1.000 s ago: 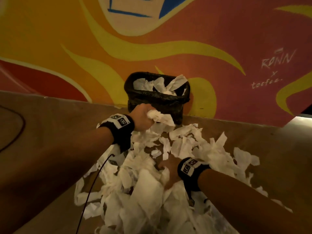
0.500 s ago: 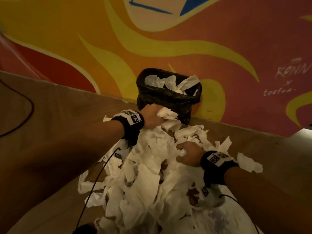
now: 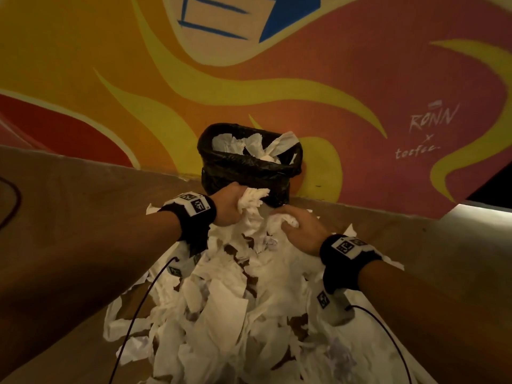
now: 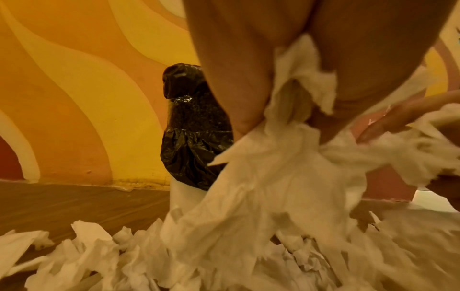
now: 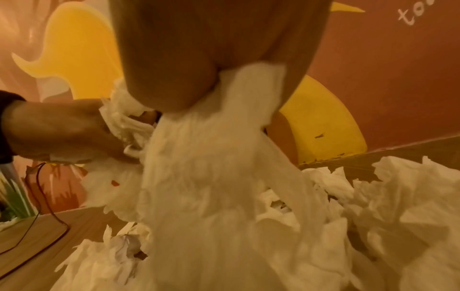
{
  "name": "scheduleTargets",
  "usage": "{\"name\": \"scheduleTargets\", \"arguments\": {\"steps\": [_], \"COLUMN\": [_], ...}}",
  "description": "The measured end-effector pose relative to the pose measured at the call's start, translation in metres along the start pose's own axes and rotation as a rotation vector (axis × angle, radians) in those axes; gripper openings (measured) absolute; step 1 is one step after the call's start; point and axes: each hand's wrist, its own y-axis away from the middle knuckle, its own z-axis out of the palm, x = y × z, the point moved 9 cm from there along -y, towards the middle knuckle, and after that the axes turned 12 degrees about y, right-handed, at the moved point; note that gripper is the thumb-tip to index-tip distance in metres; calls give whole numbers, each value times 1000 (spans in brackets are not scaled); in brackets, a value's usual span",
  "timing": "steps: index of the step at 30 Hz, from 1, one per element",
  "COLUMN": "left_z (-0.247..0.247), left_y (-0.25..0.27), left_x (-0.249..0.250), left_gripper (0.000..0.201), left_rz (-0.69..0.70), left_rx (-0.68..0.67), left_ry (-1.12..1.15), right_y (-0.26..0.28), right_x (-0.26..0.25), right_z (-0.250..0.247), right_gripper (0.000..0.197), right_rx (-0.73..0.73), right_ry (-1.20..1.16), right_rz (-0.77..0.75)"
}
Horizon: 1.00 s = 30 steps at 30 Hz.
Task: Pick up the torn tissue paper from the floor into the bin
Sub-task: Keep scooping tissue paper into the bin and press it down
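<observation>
A black-lined bin [image 3: 250, 163] stands against the painted wall, partly filled with white tissue. Torn tissue paper [image 3: 221, 306] lies in a large heap on the wooden floor in front of it. My left hand [image 3: 231, 207] grips a bunch of tissue [image 3: 252, 199] just below the bin's front. My right hand [image 3: 300, 227] grips another bunch [image 3: 281, 221] beside it. Both bunches trail down into the heap. In the left wrist view my fingers clamp the tissue [image 4: 293, 110] with the bin [image 4: 194, 126] behind. In the right wrist view tissue [image 5: 224, 122] hangs from my palm.
The orange, yellow and red mural wall [image 3: 360, 79] rises right behind the bin. Bare wooden floor [image 3: 83, 206] lies to the left of the heap. Thin black cables [image 3: 138, 314] run from both wristbands across the tissue.
My right hand has come up from the heap with a bunch of tissue and moved beside my left hand, near the bin's front. The view has shifted closer to the bin.
</observation>
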Motion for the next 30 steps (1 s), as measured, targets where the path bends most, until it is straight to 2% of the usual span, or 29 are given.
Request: {"name": "scheduleTargets", "arguments": {"steps": [2,4,7,9,11,14,15,16,17,19,20,21,23,25,27,28,30], "left_z": [2,2,0,-3,-7,-12,-10,-9,-9,-8,-6,-4,-7,-16,-22,-24,-27], "left_y": [-3,-3,-3,-3,-2,-1,-4,-6,-8,-7,-7,-7,-7,-7,-8,-6,-4], "left_x": [-9,-10,-5,-7,-9,-11,-15,-18,-25,-30,-28,-25,-21,-23,-22,-18,-12], "left_gripper": [31,34,29,33,30,23,21,20,31,80,93,94,79,61,35,25,17], "left_rz": [-38,-37,3,-5,-8,-11,-24,-49,-90,-161,-165,-164,-181,-185,-152,-131,-86], "left_rx": [-20,-42,-33,-5,54,107,98,92,95,81,66,52,73,161,210,213,217], "left_ry": [2,23,59,64,85,146,177,204,204,275,346,416,496,543,564,546,504], "right_y": [-1,-1,-1,-1,-2,-4,-4,-5,-5,-5,-6,-7,-10,-13,-15,-15,-19], "right_x": [1,1,5,8,9,9,8,7,4,0,1,3,5,5,1,-1,3], "right_z": [-1,0,9,10,5,-2,-5,-10,-16,-28,-34,-40,-50,-61,-72,-74,-71], "right_gripper": [31,45,75,78,61,14,7,8,13,23,25,25,27,27,23,24,32], "right_rx": [18,-20,-157,-192,-168,-148,-139,-114,-95,-50,-21,5,67,112,155,150,98], "right_ry": [23,66,167,199,227,279,268,236,196,105,77,66,31,-52,-142,-190,-274], "right_rz": [36,61,77,98,81,25,15,-7,-31,-54,-52,-37,-22,0,7,24,99]}}
